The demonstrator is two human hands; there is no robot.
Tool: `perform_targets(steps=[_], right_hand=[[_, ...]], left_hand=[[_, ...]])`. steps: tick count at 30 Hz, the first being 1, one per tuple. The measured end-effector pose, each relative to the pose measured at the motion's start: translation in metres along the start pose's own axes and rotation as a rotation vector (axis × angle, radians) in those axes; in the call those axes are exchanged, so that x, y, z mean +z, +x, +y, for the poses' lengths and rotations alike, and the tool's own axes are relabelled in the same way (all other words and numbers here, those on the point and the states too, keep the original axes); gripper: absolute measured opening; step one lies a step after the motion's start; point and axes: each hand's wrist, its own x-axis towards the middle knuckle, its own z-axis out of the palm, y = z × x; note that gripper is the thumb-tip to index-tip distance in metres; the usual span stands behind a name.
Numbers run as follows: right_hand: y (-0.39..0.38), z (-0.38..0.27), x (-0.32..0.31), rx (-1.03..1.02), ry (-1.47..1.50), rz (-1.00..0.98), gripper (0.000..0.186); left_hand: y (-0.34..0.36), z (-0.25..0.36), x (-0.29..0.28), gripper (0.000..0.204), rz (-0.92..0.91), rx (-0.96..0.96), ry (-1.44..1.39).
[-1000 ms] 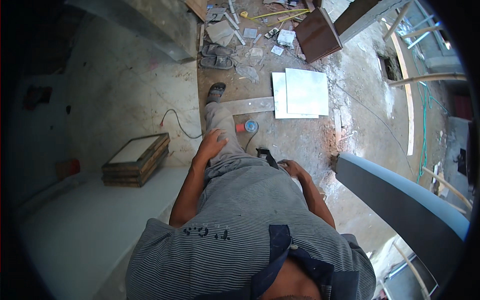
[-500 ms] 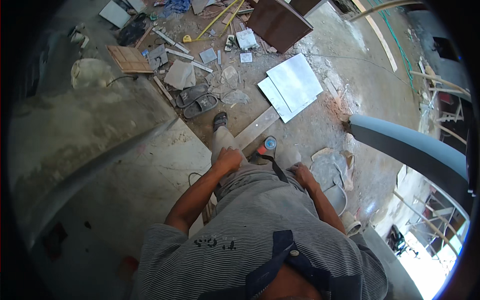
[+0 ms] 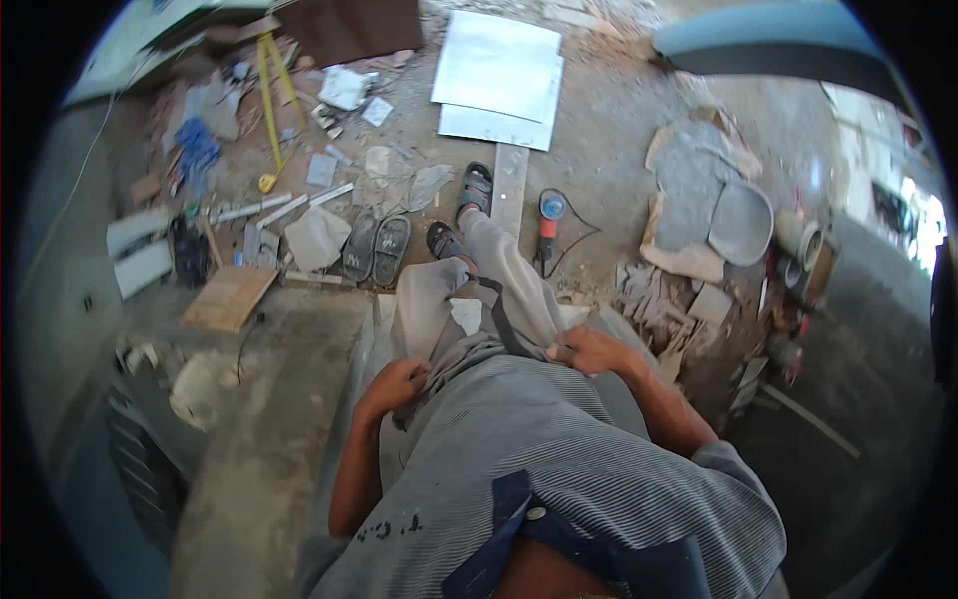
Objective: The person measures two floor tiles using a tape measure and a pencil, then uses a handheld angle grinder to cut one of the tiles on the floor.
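Note:
My left hand has its fingers closed on the grey trousers at my left hip. My right hand grips the trouser fabric on the other side. A dark strap dangles between my thighs, below the hem of my striped shirt. My sandalled feet are stretched out ahead of me. Beside my right leg a red angle grinder with a blue disc lies on the floor with its cord.
Two white tiles lie ahead on a plank. Loose slippers, a yellow tape measure and a wooden board lie left among rubble. Right are a grey basin and a padded post. A ledge is at left.
The view has swung round, so the tiles now sit straight ahead. Both legs are now stretched forward with both feet showing. My hands have shifted to grip the trousers at either hip.

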Motion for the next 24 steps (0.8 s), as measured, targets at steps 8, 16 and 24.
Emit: perform_targets(steps=[8,16,24], right_hand=[[0.206,0.217,-0.037,0.060,0.965,0.140,0.020],[0.416,0.485,0.026,0.837,0.243,0.633,0.067],[0.511,0.558,0.085,0.507,0.397,1.186,0.069]], left_hand=[[0.132,0.011,-0.066,0.042,-0.338,-0.474,0.066],[0.423,-0.002,-0.223,0.040,0.183,-0.081,0.842],[0.692,-0.020,-0.257,0.037,-0.010,0.330,1.041]])
